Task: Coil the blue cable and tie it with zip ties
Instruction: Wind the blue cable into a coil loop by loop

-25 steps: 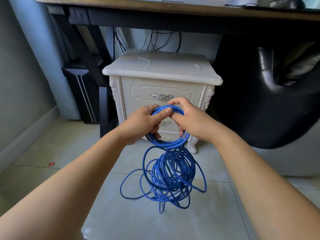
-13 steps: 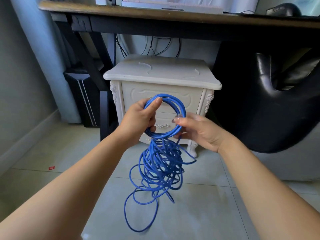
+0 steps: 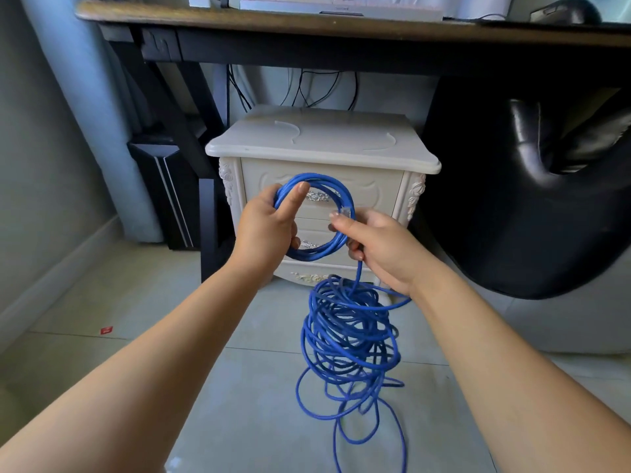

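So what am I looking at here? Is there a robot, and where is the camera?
No robot: these are a person's bare arms, filmed by one camera worn on the head, looking forward and down. The left hand grips a small ring of blue cable; the right hand pinches it beside its clear plug. The rest hangs in a loose tangle to the tiled floor. Behind stands a white nightstand with two pale curved strips on top, probably zip ties.
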`<state>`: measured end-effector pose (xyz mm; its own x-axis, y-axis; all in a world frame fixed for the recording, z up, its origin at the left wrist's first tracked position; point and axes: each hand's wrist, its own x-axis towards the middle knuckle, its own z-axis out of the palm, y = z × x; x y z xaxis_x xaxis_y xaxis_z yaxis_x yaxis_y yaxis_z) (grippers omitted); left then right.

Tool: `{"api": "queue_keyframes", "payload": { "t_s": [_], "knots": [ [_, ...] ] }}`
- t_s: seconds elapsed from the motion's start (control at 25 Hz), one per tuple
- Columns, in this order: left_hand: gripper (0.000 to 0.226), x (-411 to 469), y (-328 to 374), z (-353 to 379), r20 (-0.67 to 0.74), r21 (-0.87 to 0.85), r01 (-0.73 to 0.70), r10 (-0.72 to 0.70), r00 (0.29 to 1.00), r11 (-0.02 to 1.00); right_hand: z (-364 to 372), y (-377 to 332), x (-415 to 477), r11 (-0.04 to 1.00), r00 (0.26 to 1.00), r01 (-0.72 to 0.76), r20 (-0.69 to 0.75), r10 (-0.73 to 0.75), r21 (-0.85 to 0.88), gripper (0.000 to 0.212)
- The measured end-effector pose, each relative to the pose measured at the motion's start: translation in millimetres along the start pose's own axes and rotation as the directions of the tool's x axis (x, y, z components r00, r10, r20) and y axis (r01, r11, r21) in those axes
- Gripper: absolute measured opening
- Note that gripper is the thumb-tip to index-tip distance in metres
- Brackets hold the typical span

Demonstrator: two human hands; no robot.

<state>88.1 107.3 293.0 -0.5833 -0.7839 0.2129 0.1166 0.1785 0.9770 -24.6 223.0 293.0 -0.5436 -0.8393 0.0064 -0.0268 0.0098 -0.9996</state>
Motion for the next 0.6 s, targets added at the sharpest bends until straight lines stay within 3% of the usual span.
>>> {"api": "queue_keyframes", "payload": {
  "t_s": [0.12,0.24,0.4,0.52,0.6],
  "knots": [
    [0.027,-5,1,9,-0.010,-0.115,0.046,-0.047,0.999,0.992,3,1,0,0.999,0.999,0.032,0.001,-0.032,-0.025,0.012],
    [0.032,-7,0,9,0.086,-0.169,0.121,-0.108,0.990,0.978,9,3,-2,0.989,0.999,0.043,-0.033,-0.038,0.140,0.013],
    [0.043,-7,2,-2,0.172,-0.057,0.152,-0.141,0.975,0.987,15,1,-3,0.977,0.993,0.086,-0.095,-0.068,0.197,0.022],
    [0.056,-9,1,-9,0.284,-0.030,0.288,-0.268,0.921,0.957,12,2,1,0.956,0.980,0.109,-0.188,-0.058,0.272,0.024],
    [0.059,-10,-3,-10,0.236,0.081,0.387,-0.395,0.888,0.919,5,4,6,0.909,0.962,0.120,-0.273,-0.006,0.400,0.026]
  ]
}}
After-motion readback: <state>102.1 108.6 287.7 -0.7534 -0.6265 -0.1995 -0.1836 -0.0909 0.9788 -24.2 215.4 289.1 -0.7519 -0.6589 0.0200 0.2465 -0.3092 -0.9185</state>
